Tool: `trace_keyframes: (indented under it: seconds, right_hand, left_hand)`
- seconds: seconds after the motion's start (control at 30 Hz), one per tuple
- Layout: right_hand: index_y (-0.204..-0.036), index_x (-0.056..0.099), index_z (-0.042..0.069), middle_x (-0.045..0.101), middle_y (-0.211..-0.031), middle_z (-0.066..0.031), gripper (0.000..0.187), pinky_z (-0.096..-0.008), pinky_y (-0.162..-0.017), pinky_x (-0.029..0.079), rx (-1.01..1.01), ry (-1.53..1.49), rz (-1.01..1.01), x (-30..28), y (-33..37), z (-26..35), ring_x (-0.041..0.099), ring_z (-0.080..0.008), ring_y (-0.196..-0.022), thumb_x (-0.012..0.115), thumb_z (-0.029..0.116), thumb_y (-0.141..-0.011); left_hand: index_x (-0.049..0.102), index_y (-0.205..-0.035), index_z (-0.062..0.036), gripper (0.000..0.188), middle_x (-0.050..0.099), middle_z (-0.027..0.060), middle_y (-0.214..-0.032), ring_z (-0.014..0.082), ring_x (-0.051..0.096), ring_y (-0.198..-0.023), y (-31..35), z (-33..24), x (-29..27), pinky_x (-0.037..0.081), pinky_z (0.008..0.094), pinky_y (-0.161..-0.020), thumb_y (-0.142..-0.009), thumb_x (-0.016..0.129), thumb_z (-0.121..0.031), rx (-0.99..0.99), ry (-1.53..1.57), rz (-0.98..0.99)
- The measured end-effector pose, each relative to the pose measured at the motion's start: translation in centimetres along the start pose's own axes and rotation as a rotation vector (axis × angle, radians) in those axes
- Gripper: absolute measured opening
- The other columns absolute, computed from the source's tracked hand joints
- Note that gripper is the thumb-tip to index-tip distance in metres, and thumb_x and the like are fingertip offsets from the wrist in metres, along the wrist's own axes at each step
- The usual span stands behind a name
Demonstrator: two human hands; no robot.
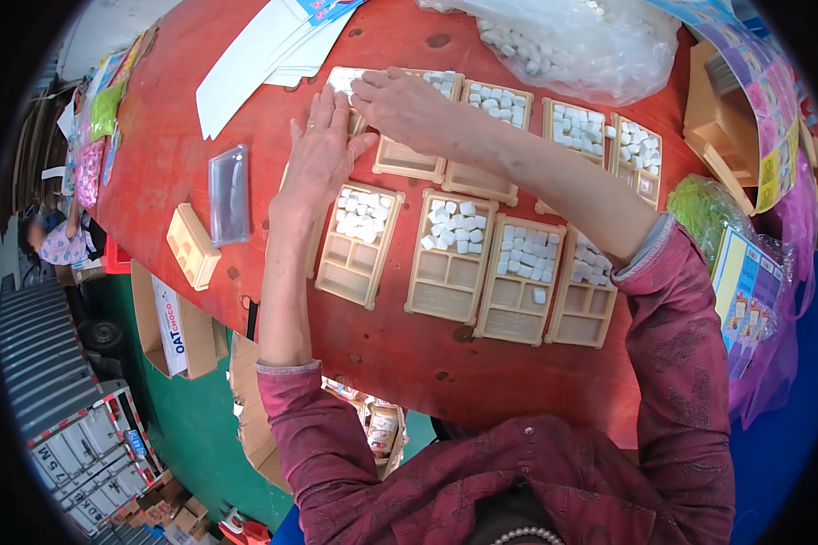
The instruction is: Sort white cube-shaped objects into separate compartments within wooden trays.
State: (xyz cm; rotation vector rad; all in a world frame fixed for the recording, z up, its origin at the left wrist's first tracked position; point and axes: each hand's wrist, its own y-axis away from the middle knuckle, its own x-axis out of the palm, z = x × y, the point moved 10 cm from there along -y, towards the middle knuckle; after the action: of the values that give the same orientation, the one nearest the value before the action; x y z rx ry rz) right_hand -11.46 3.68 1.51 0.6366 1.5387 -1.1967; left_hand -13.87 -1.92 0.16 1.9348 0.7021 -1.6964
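I see the right hand (400, 104) pinching white pieces (347, 82) over the far-left tray (411, 156); left hand (323, 150) lies flat, spread, beside it.

I see a small packing workshop: rows of trays (449, 259) with white pieces, cardboard boxes (174, 329), bags (573, 41).

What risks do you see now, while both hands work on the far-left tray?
The right forearm crosses low over filled beige trays; a sleeve could sweep the loose white cubes out. A spare tray and a clear lid lie near the red table edge and might get pushed off by the left hand.
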Motion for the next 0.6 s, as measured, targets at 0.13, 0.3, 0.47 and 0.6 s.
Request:
trace_keyframes:
  seconds: [0.13,0.3,0.47,0.6]
  right_hand:
    - [-0.098,0.06,0.002,0.058,-0.102,-0.0085,0.025,-0.0364,-0.082,0.048,0.01,0.003,0.082,0.8,-0.4,-0.5,0.055,-0.0241,-0.105,0.061,0.005,-0.074]
    - [-0.098,0.06,0.004,0.059,-0.096,-0.0109,0.025,-0.0396,-0.079,0.049,0.184,-0.314,0.193,1.3,-1.1,-3.2,0.057,-0.0285,-0.098,0.059,0.002,-0.073]
    - [-0.099,0.059,0.002,0.063,-0.098,-0.0132,0.026,-0.0446,-0.082,0.048,0.104,-0.269,0.163,1.2,-0.7,-2.5,0.06,-0.0322,-0.095,0.053,0.0,-0.074]
    - [-0.1,0.059,0.001,0.063,-0.098,-0.0128,0.026,-0.0448,-0.08,0.048,0.069,-0.332,0.057,-0.7,-0.8,-4.1,0.06,-0.0321,-0.096,0.051,0.001,-0.075]
  left_hand:
    - [0.026,-0.142,0.005,0.07,0.02,0.0217,-0.151,0.0338,0.018,-0.141,-0.4,-0.2,-0.1,0.015,0.0567,-0.112,-0.095,0.046,-0.042,0.004,-0.001,0.033]
    - [0.027,-0.142,0.0036,0.068,0.02,0.0221,-0.151,0.0336,0.017,-0.141,0.1,-0.3,-1.0,0.013,0.0551,-0.113,-0.096,0.042,-0.044,0.021,0.145,-0.047]
    - [0.026,-0.144,0.001,0.069,0.019,0.0189,-0.152,0.032,0.017,-0.142,-0.2,-1.4,0.6,0.012,0.0526,-0.114,-0.096,0.041,-0.047,0.035,0.082,0.027]
    - [0.025,-0.145,-0.0002,0.073,0.018,0.0155,-0.153,0.0308,0.017,-0.142,-0.8,-0.8,0.4,0.012,0.0507,-0.114,-0.094,0.04,-0.051,0.032,0.033,0.033]
